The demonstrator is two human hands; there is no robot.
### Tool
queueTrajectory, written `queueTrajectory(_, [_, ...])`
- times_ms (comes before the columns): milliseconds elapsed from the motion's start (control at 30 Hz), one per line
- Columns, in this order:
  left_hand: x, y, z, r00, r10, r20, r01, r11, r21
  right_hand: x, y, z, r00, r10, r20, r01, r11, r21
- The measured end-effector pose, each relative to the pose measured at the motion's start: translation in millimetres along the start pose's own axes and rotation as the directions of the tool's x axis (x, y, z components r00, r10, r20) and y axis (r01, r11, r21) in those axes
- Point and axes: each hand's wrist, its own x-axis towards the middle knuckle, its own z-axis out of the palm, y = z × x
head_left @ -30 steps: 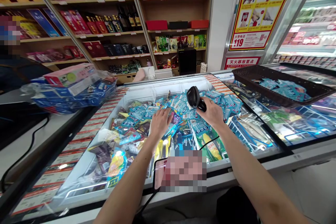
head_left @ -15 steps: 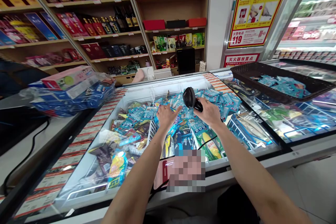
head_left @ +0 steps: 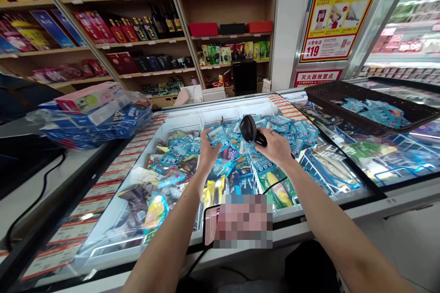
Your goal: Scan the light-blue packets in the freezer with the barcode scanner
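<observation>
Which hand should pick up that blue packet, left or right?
Left, probably: the left hand is open at the blue packet, while the right hand is holding the black barcode scanner.

the barcode scanner (head_left: 250,129) is matte black, the packets (head_left: 218,136) near it pale blue with white panels and what look like red letters, the woven basket (head_left: 325,95) dark brown, and the wall poster (head_left: 343,13) yellow edged in red.

The right hand (head_left: 277,148) holds a black handheld barcode scanner (head_left: 250,129) above the pile, and the left hand (head_left: 209,152) touches a blue packet (head_left: 217,135) inside a chest freezer (head_left: 110,210). Beside it stands a dark basket (head_left: 360,94) with more blue packets.
</observation>
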Motion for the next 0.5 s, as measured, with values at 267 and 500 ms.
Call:
queueTrajectory(267, [-9.3,-20.7,-5.3,0.996,-0.066,-0.057,0.043,0.939,-0.341,-3.3,-3.4,0.9,0.996,-0.075,0.042,0.075,0.997,0.016])
queueTrajectory(500, [-5.6,-24.8,-3.5,0.999,-0.030,-0.020,0.021,0.937,-0.349,-3.9,-4.1,3.2,0.995,-0.097,0.023,0.095,0.991,0.090])
